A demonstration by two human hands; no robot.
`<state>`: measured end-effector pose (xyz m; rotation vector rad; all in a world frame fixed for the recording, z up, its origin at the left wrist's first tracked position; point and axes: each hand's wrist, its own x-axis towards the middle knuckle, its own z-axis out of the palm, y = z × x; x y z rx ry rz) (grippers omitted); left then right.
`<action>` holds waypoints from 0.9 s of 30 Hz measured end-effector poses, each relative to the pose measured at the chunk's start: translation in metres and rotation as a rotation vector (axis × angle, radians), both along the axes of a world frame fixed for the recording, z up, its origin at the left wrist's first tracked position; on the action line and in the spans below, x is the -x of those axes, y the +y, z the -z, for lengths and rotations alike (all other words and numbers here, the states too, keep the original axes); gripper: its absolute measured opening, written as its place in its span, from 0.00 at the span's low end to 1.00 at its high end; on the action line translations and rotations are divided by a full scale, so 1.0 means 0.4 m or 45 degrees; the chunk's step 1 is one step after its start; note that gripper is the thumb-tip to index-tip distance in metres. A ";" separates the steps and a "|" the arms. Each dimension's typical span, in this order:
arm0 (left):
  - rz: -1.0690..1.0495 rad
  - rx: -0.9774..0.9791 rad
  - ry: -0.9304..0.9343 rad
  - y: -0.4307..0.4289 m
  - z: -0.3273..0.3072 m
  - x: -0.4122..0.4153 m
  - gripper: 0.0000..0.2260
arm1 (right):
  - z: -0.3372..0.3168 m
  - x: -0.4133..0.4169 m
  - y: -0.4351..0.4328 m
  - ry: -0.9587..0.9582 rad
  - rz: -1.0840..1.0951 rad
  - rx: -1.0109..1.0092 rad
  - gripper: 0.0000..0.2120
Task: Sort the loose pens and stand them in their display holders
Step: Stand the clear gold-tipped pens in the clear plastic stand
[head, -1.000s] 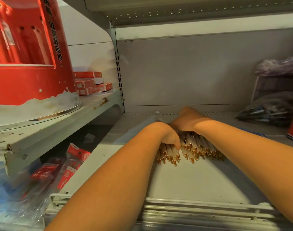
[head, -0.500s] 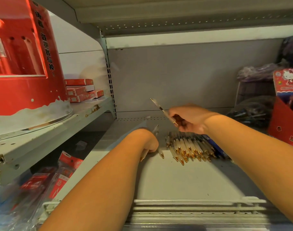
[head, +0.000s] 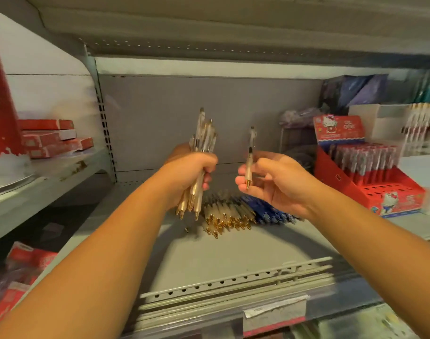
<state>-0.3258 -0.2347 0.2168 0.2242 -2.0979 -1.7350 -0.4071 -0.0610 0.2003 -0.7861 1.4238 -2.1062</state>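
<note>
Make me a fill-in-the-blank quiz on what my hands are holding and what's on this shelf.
The left hand grips a bundle of pens with their gold tips pointing ____.
The right hand pinches only ____ pen.
Beside the gold-tipped pile on the shelf lie darker pens coloured ____.
The cartoon-cat display holder stands to the ____ of both hands.
Missing words: down; one; blue; right.

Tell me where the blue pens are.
In the head view, the blue pens lie on the shelf just right of centre, beside the gold-tipped pens and below the right hand.
</note>
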 end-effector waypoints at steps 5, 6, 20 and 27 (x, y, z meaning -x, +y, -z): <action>0.344 -0.315 0.362 0.158 -0.036 -0.010 0.17 | -0.007 -0.015 0.145 -0.107 -0.012 0.241 0.10; 0.426 -0.373 0.390 0.199 -0.036 -0.006 0.17 | -0.009 -0.016 0.177 -0.126 -0.012 0.295 0.10; 0.842 -0.549 0.487 0.828 0.046 0.128 0.18 | 0.017 0.028 0.768 -0.021 0.086 0.406 0.09; 0.792 -0.487 0.499 1.103 0.074 0.241 0.20 | 0.060 0.126 1.036 0.012 0.156 0.347 0.09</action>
